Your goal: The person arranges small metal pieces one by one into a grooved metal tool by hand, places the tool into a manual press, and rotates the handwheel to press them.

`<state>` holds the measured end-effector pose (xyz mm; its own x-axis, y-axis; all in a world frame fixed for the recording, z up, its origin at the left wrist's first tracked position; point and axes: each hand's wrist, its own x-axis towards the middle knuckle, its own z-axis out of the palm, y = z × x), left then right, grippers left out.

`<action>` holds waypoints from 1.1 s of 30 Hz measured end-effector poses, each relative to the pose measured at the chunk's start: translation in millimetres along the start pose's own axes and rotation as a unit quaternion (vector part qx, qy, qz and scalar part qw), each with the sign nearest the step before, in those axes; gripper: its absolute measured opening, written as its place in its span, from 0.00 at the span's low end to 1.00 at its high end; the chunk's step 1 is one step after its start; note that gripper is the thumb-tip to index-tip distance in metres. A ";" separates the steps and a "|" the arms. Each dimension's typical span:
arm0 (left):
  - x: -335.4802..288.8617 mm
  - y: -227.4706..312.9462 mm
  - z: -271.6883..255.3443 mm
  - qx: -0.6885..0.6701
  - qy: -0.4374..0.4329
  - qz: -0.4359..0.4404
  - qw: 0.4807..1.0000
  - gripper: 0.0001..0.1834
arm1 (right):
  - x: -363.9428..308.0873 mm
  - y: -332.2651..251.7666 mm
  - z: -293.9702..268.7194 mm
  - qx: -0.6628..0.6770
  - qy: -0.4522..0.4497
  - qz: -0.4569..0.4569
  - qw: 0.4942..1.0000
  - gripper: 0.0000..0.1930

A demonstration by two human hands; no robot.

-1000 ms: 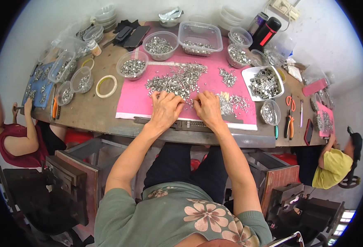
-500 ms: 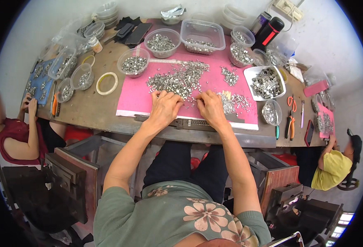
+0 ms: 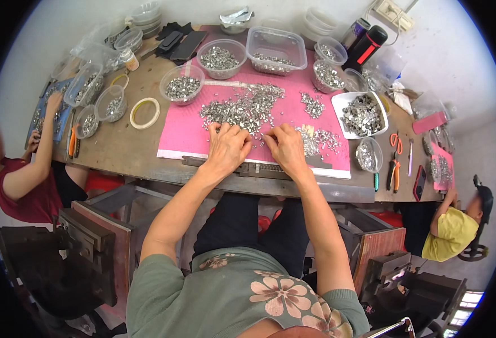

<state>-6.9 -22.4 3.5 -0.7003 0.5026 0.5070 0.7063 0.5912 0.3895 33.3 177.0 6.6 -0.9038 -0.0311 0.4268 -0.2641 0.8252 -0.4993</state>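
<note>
A loose heap of small silvery metal pieces lies on the pink mat in front of me. At the heap's near edge rests my left hand, its fingers curled down and drawn together. My right hand faces it across a small gap, thumb and fingertips pinched beside a few loose pieces. Whatever either set of fingertips grips is too small to make out. Just nearer than both hands, a dark metal bar-shaped fixture runs along the table edge. Flat shiny pieces lie right of my right hand.
Tubs of metal parts line the mat's far side. A white tray of parts stands right, near orange-handled pliers. Left are a tape roll and another person; a person in yellow sits right.
My right hand has shifted slightly left, toward my left hand, which stays almost in place. The person at the left has reached an arm farther over the blue mat.
</note>
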 end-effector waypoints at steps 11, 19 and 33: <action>-2.2 -3.4 -16.2 -0.047 -0.018 -0.044 0.998 0.03 | 1.9 2.2 2.2 -0.065 -0.006 0.010 0.998 0.04; -2.6 3.2 -3.3 0.022 0.017 -0.012 1.000 0.03 | 3.6 -4.2 -1.2 -0.034 -0.006 0.002 0.999 0.05; -0.5 7.9 -4.1 0.054 -0.003 0.004 0.999 0.04 | -2.6 10.4 -18.3 0.000 0.003 0.018 1.000 0.04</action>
<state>-0.6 -20.6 9.5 -0.6954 0.5108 0.5055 0.6966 0.6519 0.2996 39.0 195.9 14.1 -0.9109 0.0019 0.4126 -0.2312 0.8259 -0.5142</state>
